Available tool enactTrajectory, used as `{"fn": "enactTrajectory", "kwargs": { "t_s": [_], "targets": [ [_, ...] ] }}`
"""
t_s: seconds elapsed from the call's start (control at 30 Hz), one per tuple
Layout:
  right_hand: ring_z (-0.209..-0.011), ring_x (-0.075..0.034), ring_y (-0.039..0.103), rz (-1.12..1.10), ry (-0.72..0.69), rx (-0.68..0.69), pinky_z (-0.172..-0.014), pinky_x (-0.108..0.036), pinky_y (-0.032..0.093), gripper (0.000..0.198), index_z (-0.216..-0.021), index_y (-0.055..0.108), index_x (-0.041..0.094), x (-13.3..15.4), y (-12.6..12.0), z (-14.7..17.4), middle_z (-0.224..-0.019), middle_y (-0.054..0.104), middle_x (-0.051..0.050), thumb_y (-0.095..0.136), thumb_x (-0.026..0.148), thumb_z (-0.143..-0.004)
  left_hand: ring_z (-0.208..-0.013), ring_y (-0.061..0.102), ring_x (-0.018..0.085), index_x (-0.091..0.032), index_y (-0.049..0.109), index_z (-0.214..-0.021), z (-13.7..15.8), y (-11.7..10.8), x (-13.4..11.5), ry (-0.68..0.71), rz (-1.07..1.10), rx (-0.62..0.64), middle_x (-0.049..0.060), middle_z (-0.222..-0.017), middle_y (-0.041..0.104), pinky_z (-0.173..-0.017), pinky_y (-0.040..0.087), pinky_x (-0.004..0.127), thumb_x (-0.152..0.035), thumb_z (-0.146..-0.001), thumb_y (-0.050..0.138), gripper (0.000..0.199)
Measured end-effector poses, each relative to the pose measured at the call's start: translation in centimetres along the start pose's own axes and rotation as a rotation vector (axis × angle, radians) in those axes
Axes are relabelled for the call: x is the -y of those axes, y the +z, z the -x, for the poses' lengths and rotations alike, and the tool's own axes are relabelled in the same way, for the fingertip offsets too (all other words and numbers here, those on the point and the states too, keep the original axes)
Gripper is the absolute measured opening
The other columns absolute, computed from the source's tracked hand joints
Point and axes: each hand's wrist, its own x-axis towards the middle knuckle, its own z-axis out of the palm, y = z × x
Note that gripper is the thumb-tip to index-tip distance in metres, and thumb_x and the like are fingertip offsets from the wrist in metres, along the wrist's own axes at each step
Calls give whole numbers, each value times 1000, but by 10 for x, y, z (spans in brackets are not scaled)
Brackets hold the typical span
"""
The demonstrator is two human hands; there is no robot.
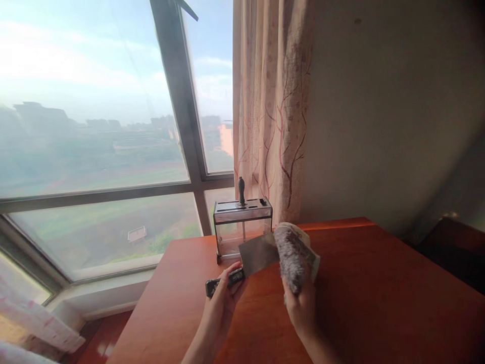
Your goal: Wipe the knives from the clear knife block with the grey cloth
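My left hand is closed round the dark handle of a cleaver, whose wide grey blade points right and slightly up. In my right hand is a bunched grey-and-white fluffy cloth. The cloth meets the far end of the blade and hides its tip. Just behind the blade stands a clear-sided knife block with dark edges. One dark handle sticks up from a slot in its top.
Both hands are above a reddish-brown wooden table. Behind it are a large window on the left, a patterned curtain and a grey wall. A dark piece of furniture is at the far right.
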Motion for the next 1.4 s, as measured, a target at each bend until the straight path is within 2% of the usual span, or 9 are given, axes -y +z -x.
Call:
{"fn": "enactTrajectory", "kwargs": {
  "t_s": [0.07, 0.13, 0.33, 0.47, 0.6, 0.8, 0.93, 1.2, 1.4],
  "targets": [
    [-129, -33, 43, 124, -219, 242, -106, -55, 35, 56, -135, 46, 15, 11, 7, 8, -139, 50, -14, 52, 17, -79, -111, 62, 28, -12, 71, -105, 1, 2, -1, 2, -38, 10, 14, -113, 71, -106, 41, 40, -34, -80, 69, 33],
    [-134, -33, 37, 224, -325, 376, -108, -57, 31, 65, -138, 43, 15, 22, 12, 13, -144, 45, -13, 54, 13, -73, -110, 63, 29, -13, 71, -105, 2, 2, -1, -8, -70, 18, 15, -111, 71, -104, 43, 40, -34, -78, 71, 35],
    [-138, -33, 29, 250, -479, 559, -112, -56, 24, 75, -142, 36, 13, 43, 2, 8, -150, 36, -12, 57, 22, -71, -103, 66, 29, -17, 72, -104, 2, 1, 3, -52, -118, -27, 10, -99, 75, -93, 50, 38, -38, -74, 74, 36],
    [-141, -33, 24, 266, -511, 628, -114, -56, 18, 82, -145, 30, 13, 52, -5, -1, -153, 30, -12, 58, 27, -70, -95, 69, 24, -17, 73, -98, 5, 3, 3, -53, -106, -19, 8, -97, 76, -86, 53, 31, -35, -74, 74, 30],
    [-140, -33, 25, 336, -485, 589, -113, -55, 19, 78, -145, 31, 16, 46, -7, -10, -153, 31, -10, 58, 29, -73, -93, 69, 22, -17, 73, -99, 5, 3, 1, -73, -105, 44, 9, -103, 75, -90, 51, 32, -33, -77, 72, 27],
    [-132, -34, 37, 472, -322, 274, -105, -54, 31, 65, -143, 33, 18, 12, -10, -20, -145, 42, -13, 51, 36, -84, -107, 64, 31, -13, 72, -104, 5, 1, 0, -74, -83, 65, 16, -109, 72, -106, 39, 45, -38, -76, 72, 37],
    [-133, -35, 35, 502, -270, 187, -105, -56, 30, 65, -146, 27, 17, 4, -9, -17, -146, 40, -15, 47, 33, -86, -110, 63, 30, -14, 71, -107, 4, -1, 0, -69, -64, 79, 16, -114, 70, -109, 35, 45, -37, -79, 69, 36],
    [-140, -35, 24, 418, -322, 268, -110, -59, 24, 68, -148, 20, 13, 26, 0, 1, -153, 28, -15, 44, 27, -87, -112, 61, 28, -13, 71, -106, 7, 7, -2, -29, -43, 77, 15, -116, 69, -108, 38, 41, -36, -81, 67, 34],
    [-141, -36, 22, 311, -484, 489, -111, -59, 22, 75, -147, 25, 13, 47, 6, 15, -155, 23, -13, 52, 31, -80, -104, 65, 26, -17, 73, -100, 11, 11, 4, -47, -79, 15, 9, -101, 75, -98, 47, 36, -30, -76, 74, 28]
  ]
}}
